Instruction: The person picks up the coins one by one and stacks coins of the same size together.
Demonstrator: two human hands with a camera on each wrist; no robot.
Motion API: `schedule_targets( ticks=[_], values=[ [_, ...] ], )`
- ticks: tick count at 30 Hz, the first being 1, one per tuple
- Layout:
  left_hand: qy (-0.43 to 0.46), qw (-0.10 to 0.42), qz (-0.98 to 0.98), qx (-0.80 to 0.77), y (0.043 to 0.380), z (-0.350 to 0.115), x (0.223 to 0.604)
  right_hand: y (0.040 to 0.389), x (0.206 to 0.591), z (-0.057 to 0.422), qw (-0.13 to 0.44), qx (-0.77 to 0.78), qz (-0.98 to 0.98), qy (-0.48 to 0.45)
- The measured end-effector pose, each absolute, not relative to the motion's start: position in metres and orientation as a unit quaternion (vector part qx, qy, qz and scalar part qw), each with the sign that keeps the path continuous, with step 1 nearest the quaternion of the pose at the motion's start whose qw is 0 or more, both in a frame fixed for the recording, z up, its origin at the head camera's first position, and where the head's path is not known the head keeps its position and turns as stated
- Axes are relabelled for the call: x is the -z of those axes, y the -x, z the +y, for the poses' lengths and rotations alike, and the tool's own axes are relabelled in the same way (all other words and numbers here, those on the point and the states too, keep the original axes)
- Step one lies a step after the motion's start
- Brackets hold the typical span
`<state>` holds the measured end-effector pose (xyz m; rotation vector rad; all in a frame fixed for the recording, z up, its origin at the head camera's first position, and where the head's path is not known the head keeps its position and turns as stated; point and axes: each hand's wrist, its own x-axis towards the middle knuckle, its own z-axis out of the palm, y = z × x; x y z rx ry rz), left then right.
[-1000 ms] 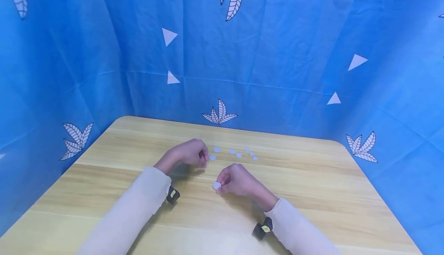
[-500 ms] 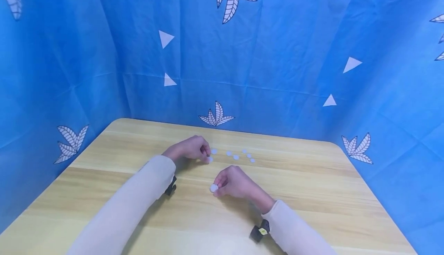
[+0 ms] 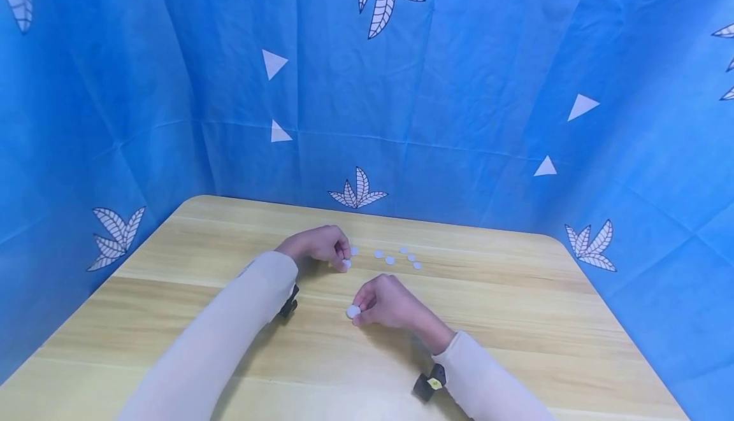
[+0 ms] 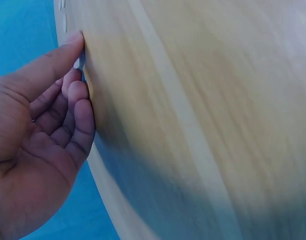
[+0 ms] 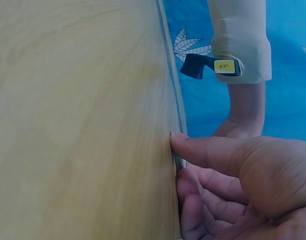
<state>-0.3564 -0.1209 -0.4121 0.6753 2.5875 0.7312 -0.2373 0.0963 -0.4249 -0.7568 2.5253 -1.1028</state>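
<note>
The right side of the table [image 3: 550,325] gives a hand wide room to pass, as does the near middle between the left sleeve [image 3: 220,344] and right sleeve [image 3: 490,376]. A narrow gap separates the left hand [image 3: 322,245] from the right hand [image 3: 390,303]. Flat discs [image 3: 390,260] lie just right of the left hand; a curtain [image 3: 436,172] bars the far edge.

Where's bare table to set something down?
Free: table right of the right hand, out to the blue curtain; also between the left sleeve and the curtain's left side. Crowded: far middle, white discs beside the left hand.
</note>
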Motion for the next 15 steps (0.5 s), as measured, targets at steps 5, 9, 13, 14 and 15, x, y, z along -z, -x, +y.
schedule_targets(
  ticks=[5,9,13,14,15],
  values=[
    [-0.240,0.183,0.916,-0.265,0.3552,-0.1192,0.4106,0.2369,0.4244,0.0968,0.143,0.383,0.874,0.262],
    [-0.244,0.178,0.911,-0.283,0.3524,-0.1198,0.4066,0.2377,0.4236,0.0976,0.141,0.385,0.872,0.267],
    [-0.233,0.192,0.894,-0.333,0.3510,-0.1240,0.4062,0.2380,0.4233,0.0980,0.142,0.387,0.870,0.270],
    [-0.229,0.197,0.889,-0.345,0.3509,-0.1254,0.4073,0.2379,0.4237,0.0979,0.142,0.386,0.870,0.270],
    [-0.227,0.202,0.883,-0.357,0.3508,-0.1268,0.4085,0.2378,0.4240,0.0977,0.142,0.386,0.871,0.270]
  ],
)
